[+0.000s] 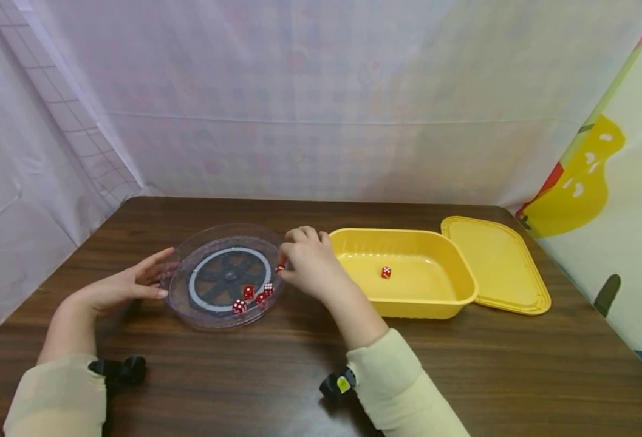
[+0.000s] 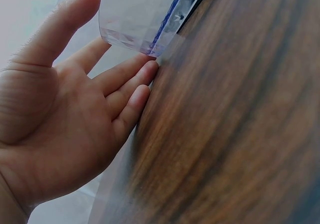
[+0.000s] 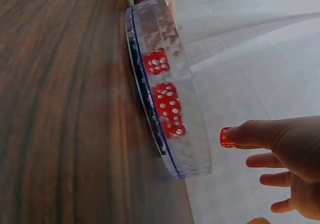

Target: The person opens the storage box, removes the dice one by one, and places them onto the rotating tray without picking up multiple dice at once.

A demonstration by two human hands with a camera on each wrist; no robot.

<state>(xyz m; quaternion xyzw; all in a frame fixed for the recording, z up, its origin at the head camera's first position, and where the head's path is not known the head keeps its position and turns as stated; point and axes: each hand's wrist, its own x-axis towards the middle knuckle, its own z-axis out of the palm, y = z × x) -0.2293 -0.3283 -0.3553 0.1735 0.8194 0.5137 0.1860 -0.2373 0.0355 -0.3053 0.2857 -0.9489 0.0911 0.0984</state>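
Observation:
A round clear plastic dish (image 1: 211,323) with a dark base and a pale ring stands on the left of the table. Several red dice (image 1: 239,306) with white pips lie in its near right part. My left hand (image 1: 118,289) touches the dish's left side, thumb and fingers extended and spread along the wall. Just off the dish's right rim, my right hand (image 1: 316,265) pinches one red die (image 3: 226,138) between thumb and index finger. In the right wrist view that die hangs apart from the dish wall (image 3: 197,149).
A yellow rectangular tub (image 1: 419,308) stands right of my right hand, with one red die (image 1: 386,272) on its floor. Its likely lid, a flat yellow panel (image 1: 501,267), lies partly behind it. Sheets hang behind the brown wooden table (image 1: 277,376).

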